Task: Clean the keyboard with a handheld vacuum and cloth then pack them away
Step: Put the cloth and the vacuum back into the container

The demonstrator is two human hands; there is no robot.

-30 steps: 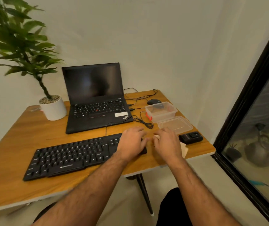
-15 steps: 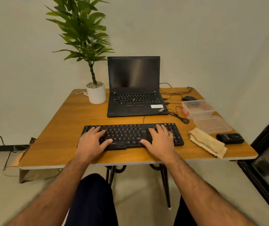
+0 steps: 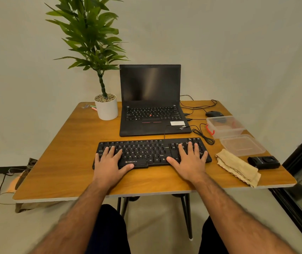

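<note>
Hands are lying flat on the black keyboard (image 3: 152, 152), which I am seeing near the front of the wooden table (image 3: 58, 162). My left hand (image 3: 109, 163) is resting on the left keys with straight, spread fingers, gripping nothing. My right hand (image 3: 189, 159) is lying the same way over the right keys, fingers fanned wide. Just right of the keyboard a folded beige cloth (image 3: 237, 167) is lying, and beside that the small black handheld vacuum (image 3: 263, 162). Behind them a clear lid (image 3: 242, 145) and an open clear box (image 3: 225, 126) are sitting. An open laptop (image 3: 151, 107) and a potted plant (image 3: 106, 107) are standing further back.
</note>
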